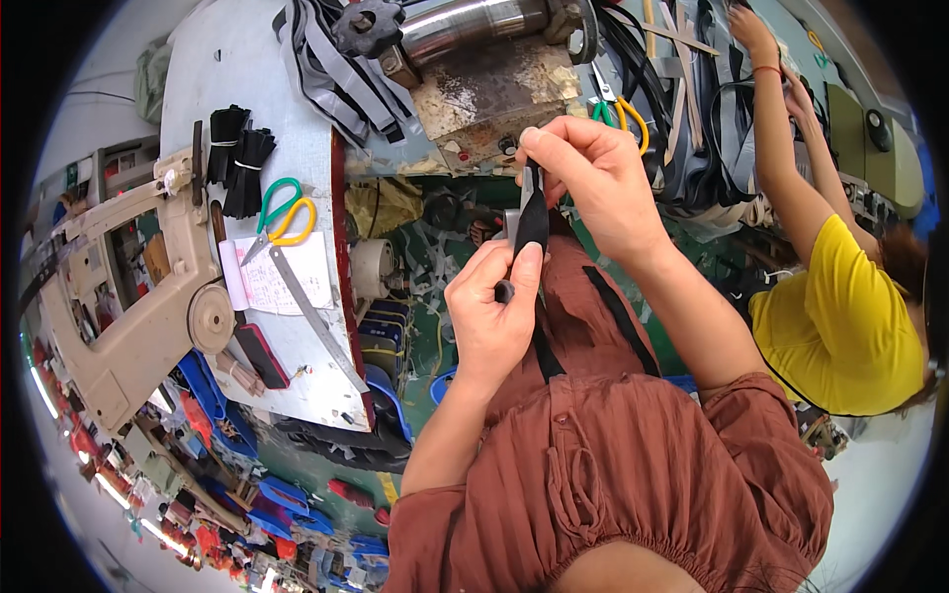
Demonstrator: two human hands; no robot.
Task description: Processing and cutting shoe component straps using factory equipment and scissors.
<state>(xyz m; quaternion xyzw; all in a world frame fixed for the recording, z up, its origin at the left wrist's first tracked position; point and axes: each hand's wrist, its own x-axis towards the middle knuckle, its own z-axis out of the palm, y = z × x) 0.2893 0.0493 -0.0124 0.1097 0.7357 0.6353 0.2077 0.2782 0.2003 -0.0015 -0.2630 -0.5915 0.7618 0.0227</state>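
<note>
A black strap (532, 225) with a grey face stretches between my two hands above my lap. My left hand (491, 318) is closed around its lower part, thumb pressed on top, and a small dark rolled end pokes out by the fingers. Higher up and to the right, my right hand (600, 186) pinches the strap's upper end between thumb and fingers. The fingers partly hide that end. Below the hands, dark strips (625, 318) show against my brown clothing.
On the left table are green-and-yellow scissors (294, 225), a metal ruler (314, 321), a notepad (311, 259), a phone (263, 356) and black bundles (247, 178). A sewing machine (148, 311) stands beside them. Ahead is a roller machine (474, 32); at right, a co-worker in yellow (840, 321) reaches over straps.
</note>
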